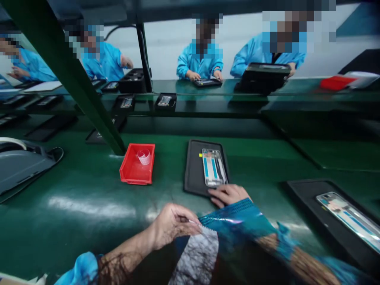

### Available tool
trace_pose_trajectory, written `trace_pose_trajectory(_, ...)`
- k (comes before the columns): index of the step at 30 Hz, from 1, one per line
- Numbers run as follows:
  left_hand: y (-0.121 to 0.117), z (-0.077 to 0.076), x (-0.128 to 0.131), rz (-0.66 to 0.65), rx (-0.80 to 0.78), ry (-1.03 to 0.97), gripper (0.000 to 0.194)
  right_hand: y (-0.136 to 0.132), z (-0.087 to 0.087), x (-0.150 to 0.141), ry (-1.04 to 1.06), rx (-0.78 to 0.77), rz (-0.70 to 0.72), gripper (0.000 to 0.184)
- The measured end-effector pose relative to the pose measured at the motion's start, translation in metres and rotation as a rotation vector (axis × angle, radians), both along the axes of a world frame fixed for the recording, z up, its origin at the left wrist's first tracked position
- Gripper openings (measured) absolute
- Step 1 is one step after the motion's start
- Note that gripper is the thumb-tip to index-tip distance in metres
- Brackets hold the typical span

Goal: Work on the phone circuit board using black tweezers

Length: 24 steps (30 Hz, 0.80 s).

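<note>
Right hand point(227, 194) rests flat, loose, on my black rectangular tray's point(194, 170) near edge beside the phone frame point(213, 167); left hand point(172, 223) pinches my blue sleeve cuff point(231, 219).

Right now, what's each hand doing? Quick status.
Left hand: fingers curled, pinching the right sleeve cuff.
Right hand: open, fingers resting on the near edge of the black tray; holding nothing.

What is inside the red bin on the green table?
The red bin holds one small curled roll of pale pink strip, near its back wall. The rest of its floor looks bare, though the front wall hides the strip of floor just behind it.
</note>
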<state>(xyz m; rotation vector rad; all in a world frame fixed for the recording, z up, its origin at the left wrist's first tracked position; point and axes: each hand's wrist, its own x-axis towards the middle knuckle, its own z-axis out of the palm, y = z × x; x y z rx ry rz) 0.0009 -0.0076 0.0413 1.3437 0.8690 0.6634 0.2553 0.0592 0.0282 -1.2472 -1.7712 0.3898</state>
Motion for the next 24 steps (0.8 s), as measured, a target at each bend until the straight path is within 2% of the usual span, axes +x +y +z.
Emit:
trace_pose_trajectory(3, 0.0, -0.011, 0.004, -0.028, -0.037, -0.002, 0.06, 0.05, -0.003, -0.001, -0.161, 0.036, 0.104, 0.022)
trace_pose_trajectory(7, 0.003, -0.024, 0.004, -0.048, -0.037, 0.048, 0.052, 0.117, 0.003, -0.004, -0.243, 0.106, 0.108, 0.025)
trace_pose_trajectory(10, 0.007, -0.031, 0.001, -0.056, -0.003, 0.092, 0.05, 0.134, 0.005, -0.008, -0.249, 0.138, 0.058, 0.027)
trace_pose_trajectory(13, 0.008, -0.033, -0.002, -0.086, 0.041, 0.119, 0.05, 0.117, 0.002, 0.002, -0.27, 0.124, 0.008, 0.029)
trace_pose_trajectory(15, 0.007, -0.031, -0.002, -0.102, 0.061, 0.118, 0.054, 0.095, 0.002, 0.029, -0.311, 0.081, -0.017, 0.029)
trace_pose_trajectory(18, 0.005, -0.024, 0.0, -0.109, 0.081, 0.106, 0.052, 0.053, 0.016, 0.102, -0.382, -0.008, -0.132, 0.027)
trace_pose_trajectory(21, 0.004, -0.011, 0.003, -0.118, 0.109, 0.1, 0.047, 0.005, 0.042, 0.186, -0.42, -0.073, -0.342, 0.023)
trace_pose_trajectory(24, 0.003, 0.004, 0.005, -0.132, 0.157, 0.11, 0.041, -0.037, 0.058, 0.242, -0.44, -0.116, -0.436, 0.025)
